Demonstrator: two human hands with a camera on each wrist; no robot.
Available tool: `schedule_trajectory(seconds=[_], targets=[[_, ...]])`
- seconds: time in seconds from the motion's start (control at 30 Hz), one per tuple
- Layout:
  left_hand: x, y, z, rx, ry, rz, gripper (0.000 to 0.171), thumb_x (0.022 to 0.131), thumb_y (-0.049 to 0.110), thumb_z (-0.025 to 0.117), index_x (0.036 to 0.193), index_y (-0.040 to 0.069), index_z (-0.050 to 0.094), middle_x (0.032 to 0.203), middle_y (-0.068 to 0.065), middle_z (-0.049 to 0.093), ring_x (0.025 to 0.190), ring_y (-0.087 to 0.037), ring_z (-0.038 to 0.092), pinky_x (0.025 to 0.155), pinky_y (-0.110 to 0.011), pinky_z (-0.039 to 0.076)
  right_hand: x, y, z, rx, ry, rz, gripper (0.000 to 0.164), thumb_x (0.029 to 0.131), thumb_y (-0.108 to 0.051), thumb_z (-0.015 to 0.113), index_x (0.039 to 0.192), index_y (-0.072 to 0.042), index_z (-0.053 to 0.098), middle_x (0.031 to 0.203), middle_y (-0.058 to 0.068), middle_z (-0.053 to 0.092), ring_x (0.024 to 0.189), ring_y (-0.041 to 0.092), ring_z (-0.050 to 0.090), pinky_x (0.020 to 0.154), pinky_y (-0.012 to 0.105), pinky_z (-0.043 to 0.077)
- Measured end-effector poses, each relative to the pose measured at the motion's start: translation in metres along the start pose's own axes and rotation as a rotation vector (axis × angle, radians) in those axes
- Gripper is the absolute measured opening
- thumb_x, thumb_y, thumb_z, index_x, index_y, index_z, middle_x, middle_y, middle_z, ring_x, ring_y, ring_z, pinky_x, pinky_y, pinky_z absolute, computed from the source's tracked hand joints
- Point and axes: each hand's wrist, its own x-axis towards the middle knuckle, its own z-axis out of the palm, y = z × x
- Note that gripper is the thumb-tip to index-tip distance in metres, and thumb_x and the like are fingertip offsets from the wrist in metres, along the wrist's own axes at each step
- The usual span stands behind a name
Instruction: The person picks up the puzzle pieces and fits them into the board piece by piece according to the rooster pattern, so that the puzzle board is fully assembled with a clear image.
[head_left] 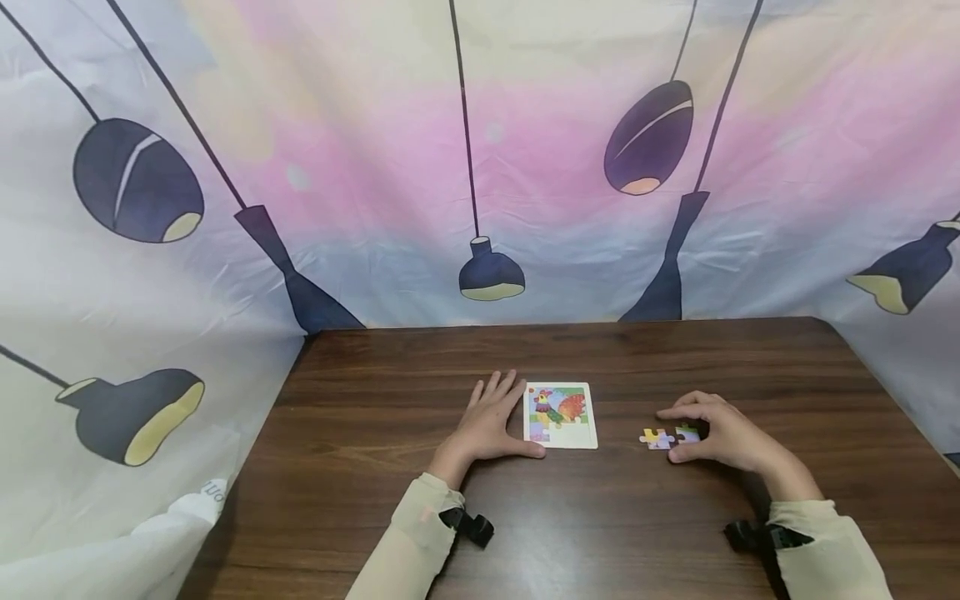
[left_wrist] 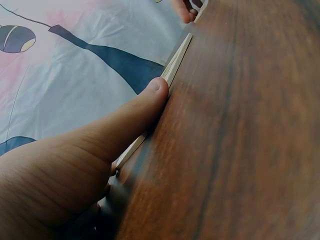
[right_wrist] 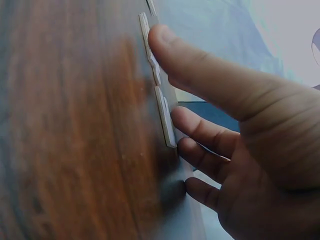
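Note:
A small jigsaw board [head_left: 567,437] with a white border lies flat on the table, showing a colourful rooster, with a blank white part in its lower right. My left hand [head_left: 491,421] rests at its left side, fingers spread, the thumb along its lower edge. In the left wrist view the thumb touches the thin side of the board [left_wrist: 178,60]. To the right of the board are two loose puzzle pieces, a yellow and purple one [head_left: 656,439] and a green and purple one [head_left: 686,434]. Around them, thumb and forefinger apart, is my right hand [head_left: 723,433].
The brown wooden table [head_left: 585,533] carries the board and pieces. Behind it hangs a pastel cloth [head_left: 375,167] printed with dark lamps. A black strap sits on each wrist. At the left, white cloth [head_left: 150,533] bulges beside the table edge.

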Motion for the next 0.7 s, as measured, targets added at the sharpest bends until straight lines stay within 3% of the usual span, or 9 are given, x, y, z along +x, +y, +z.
schedule_trajectory(seconds=[0.33,0.53,0.7], targets=[[0.0022,-0.0027,0.0010,0.002,-0.002,-0.001,0.121,0.078,0.062,0.088,0.168,0.010,0.027,0.176,-0.013,0.013,0.163,-0.034,0.001,0.130,-0.057,0.001,0.0025,0.0007,0.0038,-0.065,0.048,-0.031,0.049,0.076,-0.031,0.097,0.118,-0.011,0.083,0.116,0.000,0.060,0.109,0.025,0.049,0.084,0.041,0.042],[0.0035,-0.0037,0.0012,0.003,-0.004,-0.003,0.121,0.078,0.063,0.088,0.168,0.010,0.026,0.176,-0.012,0.013,0.163,-0.033,0.001,0.130,-0.056,0.000,0.0033,0.0004,0.0036,-0.072,0.053,-0.045,0.040,0.077,-0.030,0.096,0.112,-0.015,0.085,0.113,-0.002,0.062,0.105,0.021,0.049,0.086,0.042,0.037],[0.0035,-0.0041,0.0021,0.003,-0.003,-0.005,0.121,0.078,0.063,0.087,0.168,0.010,0.026,0.176,-0.012,0.013,0.163,-0.033,0.001,0.130,-0.056,0.000,0.0030,-0.0032,0.0030,-0.052,0.023,-0.055,0.037,0.080,-0.029,0.094,0.111,-0.012,0.085,0.110,-0.003,0.063,0.098,0.012,0.051,0.081,0.033,0.043]])
